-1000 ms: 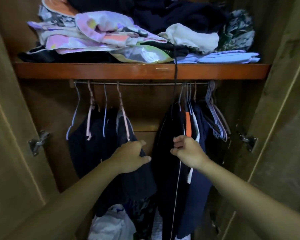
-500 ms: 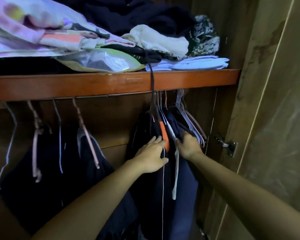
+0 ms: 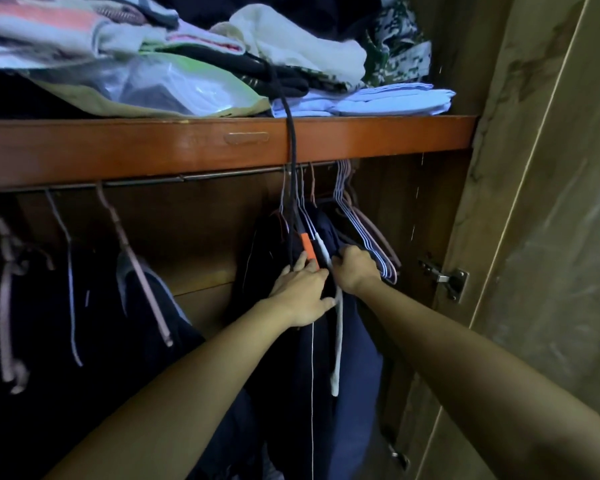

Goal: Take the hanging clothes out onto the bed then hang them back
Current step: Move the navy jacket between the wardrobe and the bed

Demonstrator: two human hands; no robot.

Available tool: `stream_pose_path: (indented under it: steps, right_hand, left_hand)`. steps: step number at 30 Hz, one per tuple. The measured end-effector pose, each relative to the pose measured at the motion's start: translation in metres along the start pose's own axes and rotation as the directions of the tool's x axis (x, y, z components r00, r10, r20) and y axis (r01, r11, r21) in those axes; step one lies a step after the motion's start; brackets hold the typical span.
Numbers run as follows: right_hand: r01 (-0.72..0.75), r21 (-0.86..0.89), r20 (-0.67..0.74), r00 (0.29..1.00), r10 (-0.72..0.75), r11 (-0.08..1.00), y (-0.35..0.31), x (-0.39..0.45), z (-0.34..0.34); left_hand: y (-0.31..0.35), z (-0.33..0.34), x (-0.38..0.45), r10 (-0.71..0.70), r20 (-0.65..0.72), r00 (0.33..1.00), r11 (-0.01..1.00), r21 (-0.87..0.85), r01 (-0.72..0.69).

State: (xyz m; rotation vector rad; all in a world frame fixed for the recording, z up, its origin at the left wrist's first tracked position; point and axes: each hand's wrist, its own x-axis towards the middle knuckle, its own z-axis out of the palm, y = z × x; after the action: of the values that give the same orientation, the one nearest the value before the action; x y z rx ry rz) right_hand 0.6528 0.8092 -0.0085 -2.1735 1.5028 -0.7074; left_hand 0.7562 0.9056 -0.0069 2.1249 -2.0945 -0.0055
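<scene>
Dark garments point(image 3: 326, 341): a bunch is hanging from the rail point(image 3: 146, 180) at about 1 o'clock of frame centre, under the shelf point(image 3: 118, 147).
Left hand point(image 3: 300, 292): fingers are being laid nearly straight against the bunch front; nothing is seen gripped.
Right hand point(image 3: 355, 268): fingers are being curled into the cloth at the bunch's right edge, just left of the empty hangers point(image 3: 371, 244).
Black cord point(image 3: 291, 150): is dangling from the shelf pile down through the hanger hooks.
Risk, snag: if the bunch is lifted off, the cord is likely being dragged along, and the folded clothes point(image 3: 361, 102) at 12 o'clock may be pulled down.
Risk, tangle: empty hangers may be getting caught and unhooked with the bunch.
Risk, slip: garments may be sliding off hangers if gripped by cloth alone.
</scene>
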Motion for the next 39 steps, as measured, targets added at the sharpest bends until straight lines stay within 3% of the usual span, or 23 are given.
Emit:
stream_pose_path:
  steps: [7, 19, 31, 39]
  right_hand:
    - [0.049, 0.01, 0.01, 0.999, -0.049, 0.999, 0.003, 0.001, -0.003]
    - [0.098, 0.06, -0.225, 0.971, -0.082, 0.993, -0.002, -0.009, -0.024]
    - [0.071, 0.044, -0.285, 0.957, -0.056, 0.996, 0.018, -0.075, -0.037]
    - [0.145, 0.037, -0.34, 0.932, -0.124, 0.989, 0.062, -0.144, -0.054]
  left_hand:
    - [0.004, 0.008, 0.005, -0.037, 0.022, 0.999, 0.999, 0.008, 0.037]
    - [0.003, 0.004, 0.006, -0.052, 0.045, 0.998, 0.998, -0.021, 0.053]
    - [-0.001, 0.01, 0.0, -0.077, 0.022, 0.997, 0.988, -0.133, 0.079]
    - [0.0, 0.011, 0.006, -0.111, -0.226, 0.968, 0.948, -0.316, 0.035]
